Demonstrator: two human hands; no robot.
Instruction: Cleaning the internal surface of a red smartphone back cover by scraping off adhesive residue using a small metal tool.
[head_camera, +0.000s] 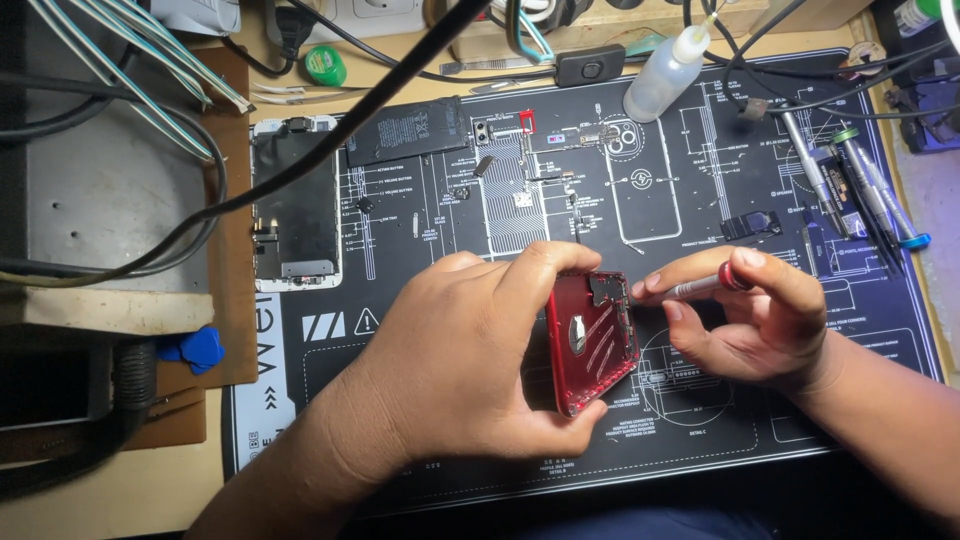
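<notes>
A red phone housing (592, 342), stripped of its screen, stands tilted on its long edge near the front edge of the black repair mat (700, 420), its open inside turned toward the right hand. The left hand (470, 360) is closed around it, thumb under the lower edge and fingers curled over the top. The right hand (750, 315) is closed in a pinch on a slim screwdriver (700, 287) with a red cap, whose tip meets the housing's upper corner.

Farther back on the mat lie small loose phone parts (530, 170) along the printed diagram, with a black battery (407, 131) toward the back left. A detached phone screen (294, 205) lies face down at the mat's left edge. A clear squeeze bottle (665, 75) stands near the back edge, and several more screwdrivers (860, 190) lie near the right edge. A blue pick (195, 348) sits off the mat on the left, and black cables (330, 120) cross above the back left corner.
</notes>
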